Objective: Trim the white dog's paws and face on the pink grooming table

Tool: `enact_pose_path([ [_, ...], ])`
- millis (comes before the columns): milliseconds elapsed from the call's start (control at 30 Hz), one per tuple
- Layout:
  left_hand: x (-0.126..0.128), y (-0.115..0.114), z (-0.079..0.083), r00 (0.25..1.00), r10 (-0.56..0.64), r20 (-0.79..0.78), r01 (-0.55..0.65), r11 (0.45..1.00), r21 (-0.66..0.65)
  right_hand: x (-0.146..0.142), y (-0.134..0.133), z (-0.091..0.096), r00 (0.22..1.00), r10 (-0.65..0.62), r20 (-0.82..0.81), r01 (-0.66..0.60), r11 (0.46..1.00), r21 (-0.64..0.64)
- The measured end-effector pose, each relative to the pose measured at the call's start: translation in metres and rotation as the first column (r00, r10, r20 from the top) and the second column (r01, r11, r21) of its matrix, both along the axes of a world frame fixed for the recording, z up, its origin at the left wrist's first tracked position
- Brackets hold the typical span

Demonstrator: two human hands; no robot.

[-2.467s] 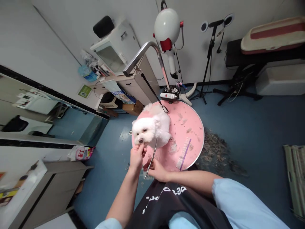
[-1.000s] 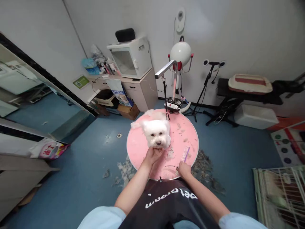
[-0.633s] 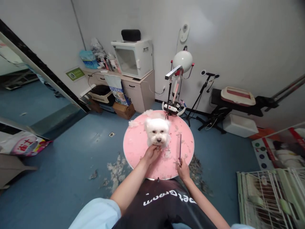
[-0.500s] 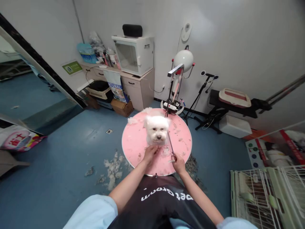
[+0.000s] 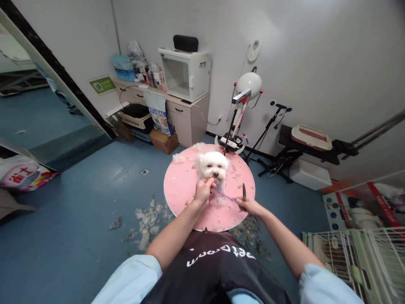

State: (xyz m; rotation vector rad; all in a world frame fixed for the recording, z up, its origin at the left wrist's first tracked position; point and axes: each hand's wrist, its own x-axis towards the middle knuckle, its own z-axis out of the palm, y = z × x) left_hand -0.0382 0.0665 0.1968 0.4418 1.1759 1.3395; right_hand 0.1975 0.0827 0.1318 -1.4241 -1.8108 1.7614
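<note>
A small white dog (image 5: 212,166) sits on a round pink grooming table (image 5: 180,185), facing me. My left hand (image 5: 203,189) is closed under its chin, gripping the fur there. My right hand (image 5: 248,205) is closed on a purple comb (image 5: 225,196), whose far end reaches the dog's chest. A dark scissor tip (image 5: 244,192) sticks up from the same hand. A leash from the metal grooming arm (image 5: 238,106) runs down to the dog.
Clipped fur (image 5: 146,218) lies on the blue floor left of the table. A cabinet with a white box (image 5: 185,74) stands at the back wall, a dryer on a stand (image 5: 250,82) behind the table, a wire cage (image 5: 357,261) at the lower right.
My right hand laid the scissors flat, picked up the purple comb from the table and brought it to the dog's chest. My left hand stayed under the chin. My view stepped back.
</note>
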Motion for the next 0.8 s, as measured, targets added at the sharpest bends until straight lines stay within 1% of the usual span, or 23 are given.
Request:
enact_pose_path([
  [67, -0.014, -0.002, 0.0, 0.997, -0.076, -0.027, 0.077, 0.997, 0.029, -0.007, 0.028, 0.018, 0.999, 0.018, -0.035, -0.02, 0.998, -0.058],
  [100, -0.024, -0.003, -0.003, 0.993, -0.106, -0.043, 0.108, 0.994, 0.036, -0.007, 0.038, 0.026, 0.998, 0.034, -0.051, -0.039, 0.996, -0.085],
  [133, -0.035, -0.005, -0.007, 0.992, -0.11, -0.056, 0.112, 0.993, 0.039, -0.005, 0.045, 0.033, 0.996, 0.053, -0.065, -0.06, 0.992, -0.108],
  [167, -0.047, -0.006, -0.014, 0.998, -0.037, -0.048, 0.038, 0.999, 0.019, -0.002, 0.051, 0.04, 0.994, 0.077, -0.074, -0.086, 0.987, -0.137],
  [200, -0.057, -0.009, -0.022, 0.998, 0.062, -0.005, -0.062, 0.998, -0.027, 0.002, 0.055, 0.046, 0.993, 0.101, -0.069, -0.111, 0.979, -0.17],
  [233, -0.066, -0.01, -0.032, 0.986, 0.157, 0.06, -0.15, 0.982, -0.113, 0.006, 0.059, 0.052, 0.991, 0.121, -0.049, -0.129, 0.971, -0.203],
  [267, -0.072, -0.012, -0.042, 0.979, 0.188, 0.08, -0.173, 0.972, -0.162, 0.009, 0.063, 0.057, 0.99, 0.136, -0.02, -0.137, 0.963, -0.234],
  [333, -0.073, -0.013, -0.063, 0.972, 0.201, 0.121, -0.167, 0.955, -0.243, 0.012, 0.071, 0.065, 0.989, 0.146, 0.037, -0.131, 0.955, -0.268],
  [400, -0.062, -0.012, -0.081, 0.969, 0.175, 0.175, -0.115, 0.944, -0.308, 0.011, 0.078, 0.071, 0.988, 0.145, 0.053, -0.125, 0.955, -0.27],
  [467, -0.045, -0.009, -0.091, 0.961, 0.12, 0.249, -0.03, 0.94, -0.339, 0.011, 0.079, 0.075, 0.986, 0.163, 0.025, -0.151, 0.952, -0.266],
  [500, -0.037, -0.007, -0.094, 0.953, 0.083, 0.291, 0.022, 0.941, -0.339, 0.013, 0.075, 0.075, 0.981, 0.193, 0.013, -0.183, 0.947, -0.265],
  [567, -0.024, -0.002, -0.097, 0.929, 0.012, 0.371, 0.113, 0.943, -0.314, 0.023, 0.061, 0.069, 0.951, 0.31, 0.01, -0.296, 0.918, -0.265],
  [633, -0.018, 0.004, -0.099, 0.903, -0.021, 0.429, 0.15, 0.951, -0.27, 0.041, 0.04, 0.053, 0.882, 0.467, 0.067, -0.433, 0.858, -0.276],
  [667, -0.017, 0.007, -0.099, 0.893, -0.023, 0.449, 0.149, 0.957, -0.248, 0.05, 0.028, 0.042, 0.85, 0.515, 0.109, -0.472, 0.838, -0.275],
  [700, -0.016, 0.011, -0.1, 0.886, -0.02, 0.464, 0.142, 0.963, -0.229, 0.059, 0.017, 0.028, 0.846, 0.499, 0.187, -0.454, 0.859, -0.235],
  [733, -0.015, 0.014, -0.101, 0.88, -0.018, 0.475, 0.136, 0.967, -0.216, 0.066, 0.007, 0.014, 0.86, 0.42, 0.291, -0.395, 0.907, -0.143],
  [800, -0.008, 0.02, -0.102, 0.874, -0.03, 0.485, 0.138, 0.972, -0.189, 0.072, -0.009, -0.014, 0.858, 0.33, 0.392, -0.34, 0.939, -0.048],
])
